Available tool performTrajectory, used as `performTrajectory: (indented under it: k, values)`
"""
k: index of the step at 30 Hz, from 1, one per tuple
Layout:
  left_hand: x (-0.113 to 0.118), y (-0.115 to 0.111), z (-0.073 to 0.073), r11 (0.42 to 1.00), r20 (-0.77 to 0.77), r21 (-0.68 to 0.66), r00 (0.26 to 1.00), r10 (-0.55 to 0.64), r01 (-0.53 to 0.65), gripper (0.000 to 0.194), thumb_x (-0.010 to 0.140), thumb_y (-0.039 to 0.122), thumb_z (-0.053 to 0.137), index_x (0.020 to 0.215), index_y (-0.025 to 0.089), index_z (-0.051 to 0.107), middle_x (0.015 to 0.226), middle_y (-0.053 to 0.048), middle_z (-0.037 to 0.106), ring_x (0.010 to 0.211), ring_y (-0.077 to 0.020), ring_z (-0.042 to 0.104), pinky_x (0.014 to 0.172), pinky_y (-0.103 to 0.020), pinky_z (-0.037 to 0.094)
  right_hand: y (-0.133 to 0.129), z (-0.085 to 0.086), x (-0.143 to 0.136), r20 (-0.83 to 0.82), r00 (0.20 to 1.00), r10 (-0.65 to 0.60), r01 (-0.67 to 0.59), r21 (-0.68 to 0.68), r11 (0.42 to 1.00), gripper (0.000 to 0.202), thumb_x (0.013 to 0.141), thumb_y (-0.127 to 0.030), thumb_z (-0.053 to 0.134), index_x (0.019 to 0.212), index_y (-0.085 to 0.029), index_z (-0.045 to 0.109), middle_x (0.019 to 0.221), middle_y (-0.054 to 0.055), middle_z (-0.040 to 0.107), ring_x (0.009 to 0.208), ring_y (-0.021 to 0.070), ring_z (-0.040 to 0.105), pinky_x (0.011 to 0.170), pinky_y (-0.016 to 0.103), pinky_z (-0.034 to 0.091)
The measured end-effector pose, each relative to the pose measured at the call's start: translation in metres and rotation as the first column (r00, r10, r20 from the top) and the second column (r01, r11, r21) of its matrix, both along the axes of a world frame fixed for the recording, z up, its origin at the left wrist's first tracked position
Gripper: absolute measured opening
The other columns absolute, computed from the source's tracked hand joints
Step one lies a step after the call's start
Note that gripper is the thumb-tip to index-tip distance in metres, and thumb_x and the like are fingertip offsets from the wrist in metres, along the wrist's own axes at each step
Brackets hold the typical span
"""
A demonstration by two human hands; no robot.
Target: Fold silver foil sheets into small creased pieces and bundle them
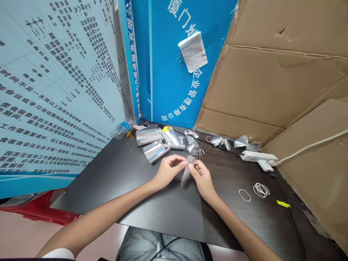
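Observation:
Between my two hands is a bundle of silvery foil strips (186, 177), held upright over the dark table. My left hand (170, 170) pinches it from the left, thumb and fingertips together. My right hand (201, 178) grips its other side, the thumb near the upper part. Just beyond my fingers lies a fringed silver foil bunch (194, 148). Behind my left hand are a curled silver foil sheet (154, 150) and another foil roll (148, 136). How the strips are fastened is hidden by my fingers.
White rubber bands (261, 190) and a single white band (244, 195) lie at right. A power strip (259, 157) with cables stands near the cardboard wall (272, 83). More fringed foil bunches (247, 144) sit at the back. A plastic bottle (122, 129) lies at the back left.

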State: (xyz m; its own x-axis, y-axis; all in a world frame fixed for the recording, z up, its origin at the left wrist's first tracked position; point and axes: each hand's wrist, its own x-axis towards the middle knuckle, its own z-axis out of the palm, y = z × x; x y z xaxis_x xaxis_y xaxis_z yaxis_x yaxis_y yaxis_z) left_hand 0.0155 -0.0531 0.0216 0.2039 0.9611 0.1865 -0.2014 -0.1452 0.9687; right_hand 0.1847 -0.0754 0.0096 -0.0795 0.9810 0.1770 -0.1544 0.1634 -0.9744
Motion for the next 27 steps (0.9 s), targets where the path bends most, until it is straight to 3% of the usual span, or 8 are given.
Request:
performTrajectory:
  k: [5,12,27]
  values:
    - [0.001,-0.003,0.001,1.0,-0.055,0.021,0.998,0.02,-0.019,0.033,0.088,0.047,0.082,0.094,0.015,0.077,0.091,-0.008,0.077,0.081,-0.0174,0.068,0.079,-0.03,0.053,0.002,0.006,0.0,-0.038,0.993,-0.115,0.115,0.003,0.993,0.039,0.083,-0.05,0.085,0.11,-0.025,0.073,0.107,0.006,0.075,0.105,0.0244,0.069,0.096,0.037,0.055]
    - [0.003,-0.006,-0.001,1.0,-0.033,-0.018,0.999,-0.022,0.022,0.033,0.088,0.047,0.081,0.093,0.015,0.077,0.092,-0.007,0.077,0.082,-0.017,0.066,0.079,-0.029,0.052,0.003,0.01,0.005,-0.015,0.992,-0.125,0.124,-0.048,0.991,0.031,0.082,-0.051,0.085,0.09,-0.022,0.075,0.088,0.004,0.074,0.082,0.02,0.066,0.08,0.033,0.055]
    - [0.001,-0.009,0.002,0.997,-0.075,0.077,0.997,-0.004,0.01,0.029,0.089,0.044,0.08,0.093,0.016,0.077,0.093,-0.008,0.077,0.085,-0.0182,0.068,0.084,-0.031,0.055,-0.003,0.013,0.005,0.076,0.986,-0.151,0.143,0.103,0.984,0.026,0.085,-0.048,0.081,0.088,-0.023,0.074,0.085,0.004,0.073,0.081,0.0208,0.066,0.077,0.035,0.056]
